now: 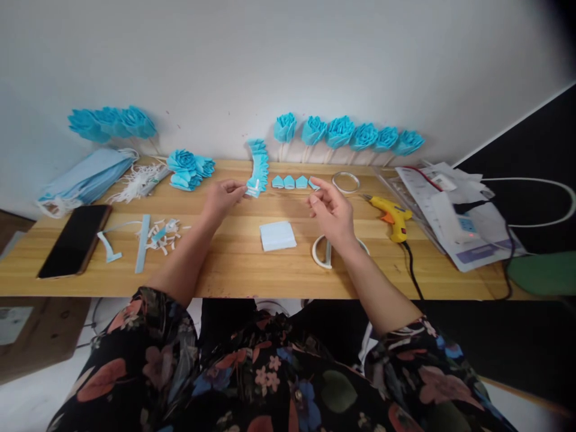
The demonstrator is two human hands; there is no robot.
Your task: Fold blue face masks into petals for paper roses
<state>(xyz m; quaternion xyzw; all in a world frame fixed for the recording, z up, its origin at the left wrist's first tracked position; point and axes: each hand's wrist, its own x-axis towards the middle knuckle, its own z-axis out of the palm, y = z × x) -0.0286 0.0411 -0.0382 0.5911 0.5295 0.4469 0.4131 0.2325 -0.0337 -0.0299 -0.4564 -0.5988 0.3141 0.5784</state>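
My left hand (221, 198) pinches the near end of a strip of folded blue petals (258, 165) that curves away toward the wall. My right hand (332, 211) hovers over the wooden table (234, 270) with fingers loosely curled; whether it holds anything, I cannot make out. Three small folded blue petals (290, 182) lie in a row between my hands. A small stack of white-blue squares (278, 235) lies in front of me. Scissors with white handles (324, 252) lie under my right wrist.
Blue fabric roses (351, 133) on sticks lean on the wall, more roses (112, 122) at left, loose rose heads (189, 168). A stack of face masks (85, 177), phone (74, 240), cut strips (153, 234), tape roll (345, 182), yellow glue gun (392, 213), papers (454, 216).
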